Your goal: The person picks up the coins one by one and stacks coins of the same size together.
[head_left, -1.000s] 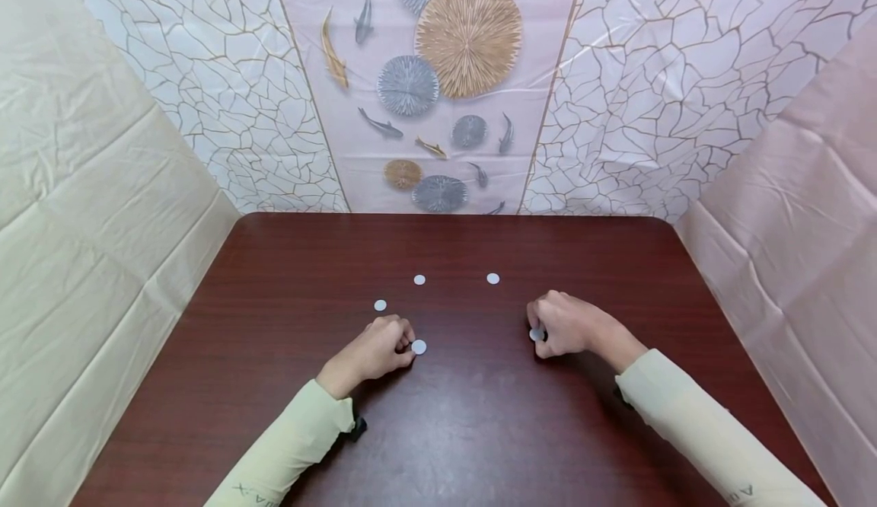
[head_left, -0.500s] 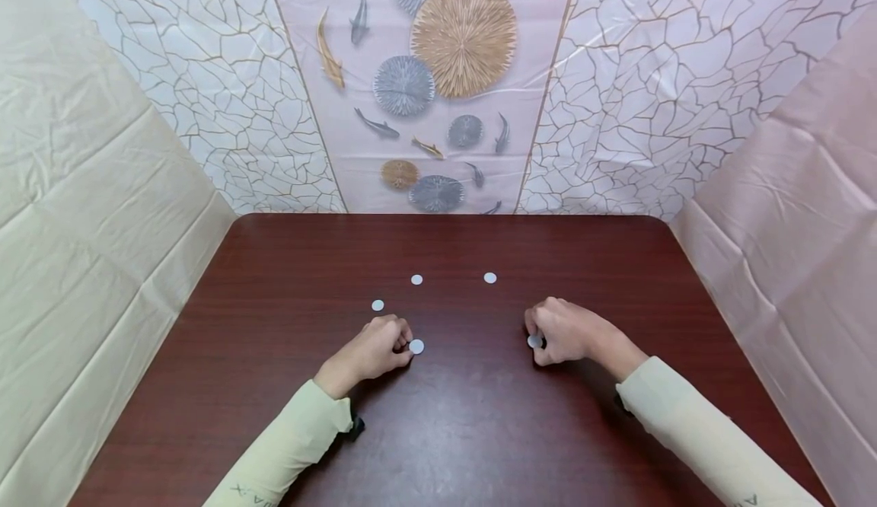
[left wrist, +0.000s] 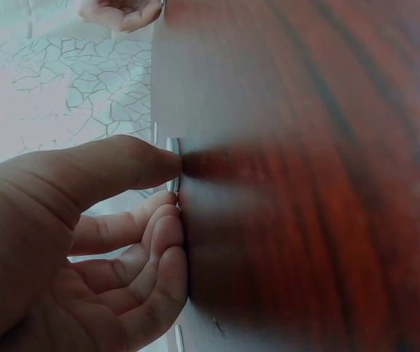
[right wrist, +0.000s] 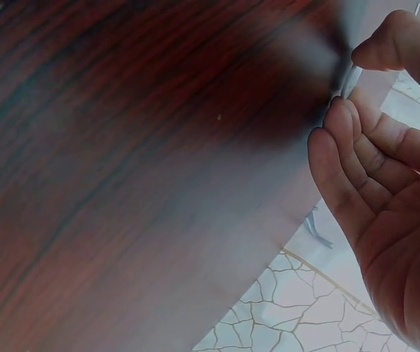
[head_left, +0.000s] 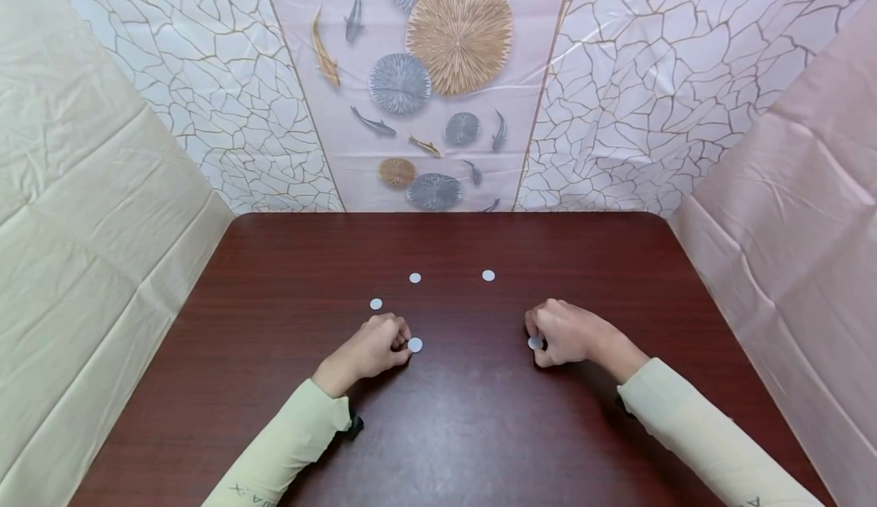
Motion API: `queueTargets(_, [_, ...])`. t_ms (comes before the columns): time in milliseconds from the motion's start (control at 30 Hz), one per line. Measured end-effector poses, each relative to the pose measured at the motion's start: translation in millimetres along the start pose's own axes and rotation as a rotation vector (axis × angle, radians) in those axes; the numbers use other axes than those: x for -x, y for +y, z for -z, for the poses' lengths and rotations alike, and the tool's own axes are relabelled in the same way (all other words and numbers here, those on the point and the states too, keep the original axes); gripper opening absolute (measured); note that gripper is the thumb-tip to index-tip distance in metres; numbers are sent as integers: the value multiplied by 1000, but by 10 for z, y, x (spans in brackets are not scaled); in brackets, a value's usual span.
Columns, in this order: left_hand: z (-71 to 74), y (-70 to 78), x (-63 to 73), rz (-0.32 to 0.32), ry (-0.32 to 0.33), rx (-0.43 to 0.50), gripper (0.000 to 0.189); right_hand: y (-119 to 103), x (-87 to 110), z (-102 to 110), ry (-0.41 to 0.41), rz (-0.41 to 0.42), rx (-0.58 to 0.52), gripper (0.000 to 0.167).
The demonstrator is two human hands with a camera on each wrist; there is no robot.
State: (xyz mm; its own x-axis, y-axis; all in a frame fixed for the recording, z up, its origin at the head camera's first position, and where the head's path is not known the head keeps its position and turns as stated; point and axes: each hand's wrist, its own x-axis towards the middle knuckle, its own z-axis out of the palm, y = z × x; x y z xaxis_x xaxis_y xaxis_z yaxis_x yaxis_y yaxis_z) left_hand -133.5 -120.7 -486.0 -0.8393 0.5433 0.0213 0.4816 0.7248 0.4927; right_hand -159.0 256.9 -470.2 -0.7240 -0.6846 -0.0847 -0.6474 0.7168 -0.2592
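Note:
Thumb and forefinger of my left hand point(head_left: 370, 345) pinch the edge of a flat white disc point(head_left: 415, 345) lying at table level. In the left wrist view that disc point(left wrist: 171, 163) appears edge-on by the thumb tip, the other fingers curled beside it. To the right, my right hand point(head_left: 567, 332) pinches a second white disc point(head_left: 535, 343), partly covered by the fingers. The right wrist view has this disc point(right wrist: 351, 82) between thumb and fingers, low at the tabletop.
Several white discs lie on the dark red-brown table point(head_left: 452, 431): one left disc point(head_left: 376, 304) just beyond my left hand, a back disc point(head_left: 415, 278), and another disc point(head_left: 489, 275) to its right. Patterned cloth point(head_left: 459, 111) hangs behind the table; plain cloth flanks both sides.
My right hand has drawn its disc slightly toward the table's near side, mostly in the first half second. The left hand and the other discs keep their places; the head view shifts a little.

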Motion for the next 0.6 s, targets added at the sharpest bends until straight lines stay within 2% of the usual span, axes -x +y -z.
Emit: queueTargets(600, [4, -18, -1, -16, 15, 5, 13, 0, 12, 20, -11, -5, -18, 12])
